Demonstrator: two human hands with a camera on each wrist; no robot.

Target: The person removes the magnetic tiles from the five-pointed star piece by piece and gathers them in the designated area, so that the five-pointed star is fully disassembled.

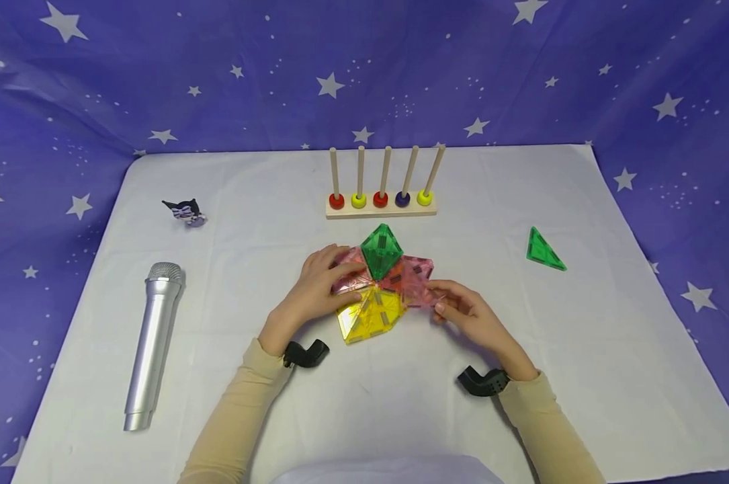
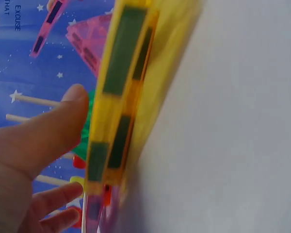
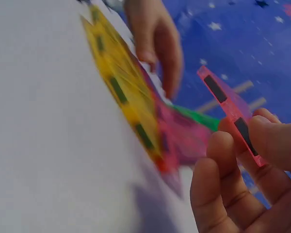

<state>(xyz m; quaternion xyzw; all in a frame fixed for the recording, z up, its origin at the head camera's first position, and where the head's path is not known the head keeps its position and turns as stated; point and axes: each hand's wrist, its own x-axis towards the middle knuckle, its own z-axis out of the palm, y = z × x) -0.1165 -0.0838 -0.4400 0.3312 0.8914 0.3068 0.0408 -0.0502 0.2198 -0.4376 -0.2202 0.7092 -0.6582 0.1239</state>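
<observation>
Both hands on a magnetic tile assembly at the desk [image 1: 231, 417] centre.
Left hand [image 1: 318, 286] rests flat-fingered on the left pink tile [image 1: 345, 270]; right hand [image 1: 467, 312] pinches the right pink tile [image 1: 417, 281] (green tile [image 1: 381, 250] and yellow tile [image 1: 370, 314] adjoin).

We count one silver microphone [image 1: 151, 343] at the lower left of the frame, one small dark figurine [image 1: 185, 211] above it, and one wooden rack [image 1: 381, 202] with five pegs and five rings: two red, two yellow, one blue. One green triangle tile [image 1: 543, 250] lies alone at right. The central cluster of tiles [image 1: 381, 286] shows green, pink and yellow pieces; their exact number we cannot tell.
</observation>
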